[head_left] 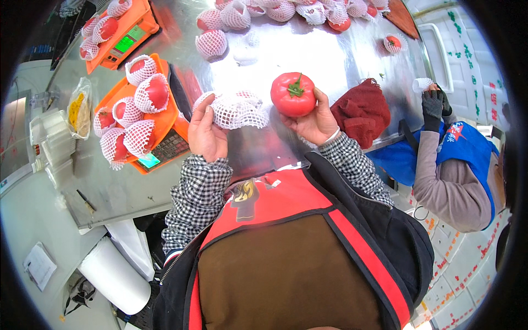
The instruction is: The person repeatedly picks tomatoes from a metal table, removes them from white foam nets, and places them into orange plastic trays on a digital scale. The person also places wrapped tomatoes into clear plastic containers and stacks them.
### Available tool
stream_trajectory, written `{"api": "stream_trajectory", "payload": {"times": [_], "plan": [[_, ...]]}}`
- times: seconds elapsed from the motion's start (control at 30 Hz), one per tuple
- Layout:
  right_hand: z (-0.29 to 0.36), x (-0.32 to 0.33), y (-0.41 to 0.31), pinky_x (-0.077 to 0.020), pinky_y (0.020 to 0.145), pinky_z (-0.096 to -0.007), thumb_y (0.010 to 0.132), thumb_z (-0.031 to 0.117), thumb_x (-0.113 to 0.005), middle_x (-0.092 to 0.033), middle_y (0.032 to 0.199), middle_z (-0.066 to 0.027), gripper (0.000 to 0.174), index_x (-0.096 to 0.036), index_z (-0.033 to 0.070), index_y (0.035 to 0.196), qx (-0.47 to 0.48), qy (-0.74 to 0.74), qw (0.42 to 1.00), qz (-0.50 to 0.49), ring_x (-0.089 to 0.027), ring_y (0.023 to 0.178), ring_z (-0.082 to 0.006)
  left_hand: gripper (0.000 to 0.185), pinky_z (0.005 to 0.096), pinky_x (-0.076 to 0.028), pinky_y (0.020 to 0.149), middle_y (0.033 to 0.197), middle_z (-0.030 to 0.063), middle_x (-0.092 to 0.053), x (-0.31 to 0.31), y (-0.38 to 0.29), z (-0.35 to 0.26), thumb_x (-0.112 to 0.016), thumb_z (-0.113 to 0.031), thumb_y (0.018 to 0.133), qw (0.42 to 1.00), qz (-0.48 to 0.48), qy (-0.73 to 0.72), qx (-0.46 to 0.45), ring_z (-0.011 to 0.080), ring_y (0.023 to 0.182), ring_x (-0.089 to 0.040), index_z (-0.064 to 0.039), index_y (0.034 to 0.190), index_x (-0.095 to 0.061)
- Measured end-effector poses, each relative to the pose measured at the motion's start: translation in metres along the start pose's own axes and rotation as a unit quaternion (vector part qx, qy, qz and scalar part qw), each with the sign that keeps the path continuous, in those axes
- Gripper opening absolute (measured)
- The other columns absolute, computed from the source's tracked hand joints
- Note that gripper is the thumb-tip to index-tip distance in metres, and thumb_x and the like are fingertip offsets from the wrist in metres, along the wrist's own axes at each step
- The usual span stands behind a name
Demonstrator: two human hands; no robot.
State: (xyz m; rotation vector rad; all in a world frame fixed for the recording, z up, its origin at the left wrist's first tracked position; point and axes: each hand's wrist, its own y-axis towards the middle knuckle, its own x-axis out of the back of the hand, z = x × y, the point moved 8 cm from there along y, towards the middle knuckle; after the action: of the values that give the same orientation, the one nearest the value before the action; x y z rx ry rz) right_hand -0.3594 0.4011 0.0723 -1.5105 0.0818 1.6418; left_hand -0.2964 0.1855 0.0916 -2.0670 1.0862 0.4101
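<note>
A large red tomato (293,95) with a green calyx rests in my right hand (317,121), held above the metal table (264,150). My left hand (209,131) has its palm turned up, with the thumb and fingertips beside white foam net sleeves (239,111); whether it touches them, I cannot tell. A dark red cloth (363,113) lies to the right of my right hand. Left of my left hand, several net-wrapped tomatoes (152,94) sit on the orange tray of a digital scale (165,149).
A second orange scale (131,39) holds more wrapped tomatoes. Many netted tomatoes (281,11) line the far side. A knife (86,201), clear plastic containers (55,142) and a bag (79,108) lie left. At right, a co-worker's gloved hands (433,103) hold a foam net.
</note>
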Motion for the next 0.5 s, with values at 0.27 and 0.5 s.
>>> {"api": "stream_trajectory", "payload": {"times": [0.27, 0.5], "plan": [[0.011, 0.000, -0.001, -0.0393, 0.107, -0.0460, 0.087, 0.042, -0.066, -0.056, 0.130, -0.0099, 0.058, -0.048, 0.007, 0.131, 0.044, -0.022, 0.994, 0.098, -0.053, 0.120, -0.0242, 0.031, 0.0448, -0.051, 0.094, 0.122, 0.0176, -0.058, -0.003, 0.000, -0.009, -0.042, -0.012, 0.100, 0.999, 0.028, -0.014, -0.032, 0.0286, 0.110, -0.060, 0.003, 0.126, -0.049], [-0.045, -0.019, -0.002, -0.0389, 0.105, -0.0478, 0.079, 0.050, -0.069, -0.057, 0.129, -0.0121, 0.066, -0.051, 0.009, 0.128, -0.069, 0.126, 0.984, 0.104, -0.054, 0.119, -0.0281, 0.030, 0.0392, -0.047, 0.097, 0.124, 0.0139, -0.055, -0.018, -0.006, -0.005, -0.040, -0.008, 0.099, 0.997, 0.048, 0.033, -0.040, 0.0241, 0.115, -0.054, 0.001, 0.126, -0.050]]}}
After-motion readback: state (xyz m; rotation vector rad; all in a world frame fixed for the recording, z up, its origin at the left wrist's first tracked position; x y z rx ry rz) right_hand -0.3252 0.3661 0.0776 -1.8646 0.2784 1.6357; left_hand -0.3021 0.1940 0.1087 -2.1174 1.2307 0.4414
